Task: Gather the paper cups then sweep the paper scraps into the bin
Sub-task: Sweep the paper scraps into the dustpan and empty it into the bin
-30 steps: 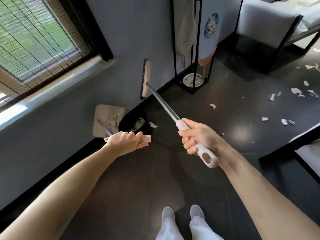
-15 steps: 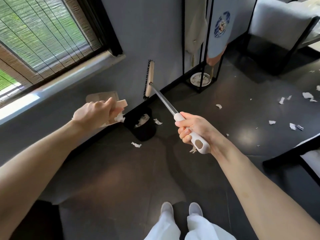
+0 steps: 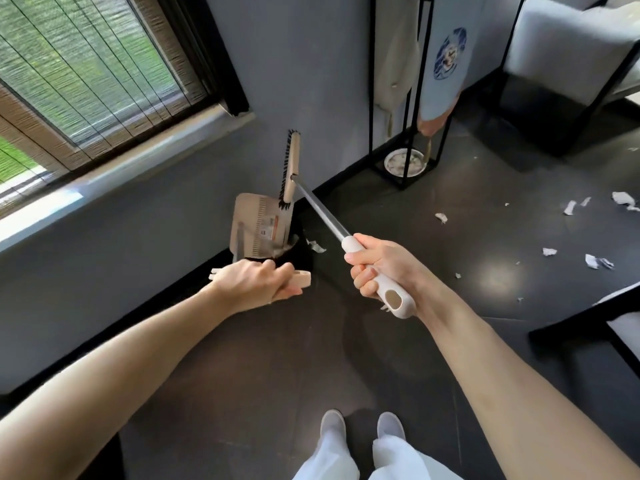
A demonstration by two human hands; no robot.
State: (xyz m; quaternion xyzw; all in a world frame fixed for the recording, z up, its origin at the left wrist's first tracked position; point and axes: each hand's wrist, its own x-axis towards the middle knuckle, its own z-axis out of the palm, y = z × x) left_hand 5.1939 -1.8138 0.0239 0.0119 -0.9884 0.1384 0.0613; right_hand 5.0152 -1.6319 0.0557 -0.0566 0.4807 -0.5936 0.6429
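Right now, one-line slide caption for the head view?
Left hand holds dustpan upright at the bin, right hand grips the broom, scraps lie on the floor.

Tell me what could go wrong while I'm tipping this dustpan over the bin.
The dustpan, tilted over the black bin in your left hand, could spill scraps past the rim; one scrap already lies beside it. The broom, raised in your right hand, has its head close to the pan and might knock it.
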